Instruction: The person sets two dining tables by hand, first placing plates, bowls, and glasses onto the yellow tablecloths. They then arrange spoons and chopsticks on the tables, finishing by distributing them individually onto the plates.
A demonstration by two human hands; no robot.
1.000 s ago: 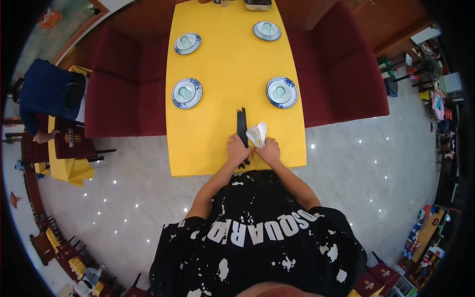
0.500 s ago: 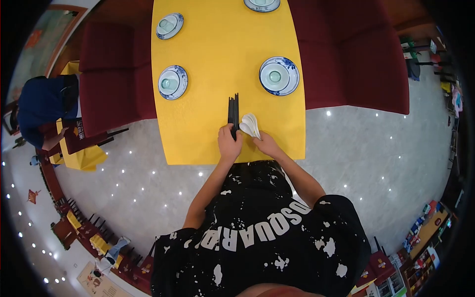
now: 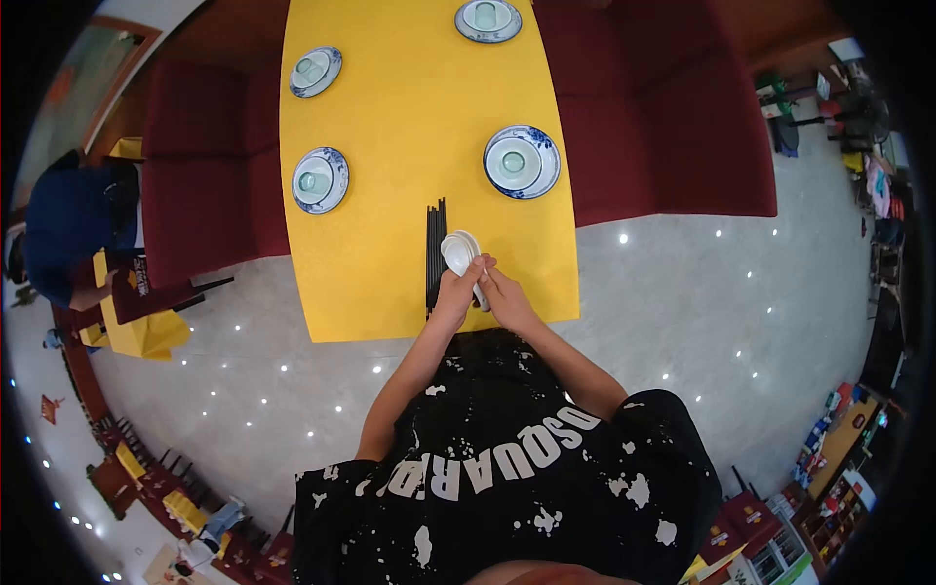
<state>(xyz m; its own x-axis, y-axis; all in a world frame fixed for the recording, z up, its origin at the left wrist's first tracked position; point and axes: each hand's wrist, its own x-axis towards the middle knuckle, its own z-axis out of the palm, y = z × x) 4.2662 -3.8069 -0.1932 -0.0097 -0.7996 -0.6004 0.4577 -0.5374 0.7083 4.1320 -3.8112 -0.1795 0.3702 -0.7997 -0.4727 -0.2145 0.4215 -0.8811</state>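
White soup spoons (image 3: 457,253) are stacked together between my hands above the near end of the yellow-covered table (image 3: 390,283). My left hand (image 3: 456,296) is closed with its thumb at the spoons. From the other side, my right hand (image 3: 509,300) grips their handles, which are partly hidden by fingers. A bundle of black chopsticks (image 3: 435,249) lies on the cloth just left of the spoons, in nobody's grasp. Nearest beyond my hands is a blue-and-white plate (image 3: 548,175) with a bowl and a pale green cup on it.
More place settings stand along the table, among them a near left plate (image 3: 335,202) and a far right plate (image 3: 476,35). Dark red bench seats (image 3: 200,175) flank both sides. A person in dark blue (image 3: 78,214) bends over another table at left.
My left hand has let go of the chopsticks, leaving them on the cloth, and moved right to the spoons. The spoons have shifted left and now sit between both hands.
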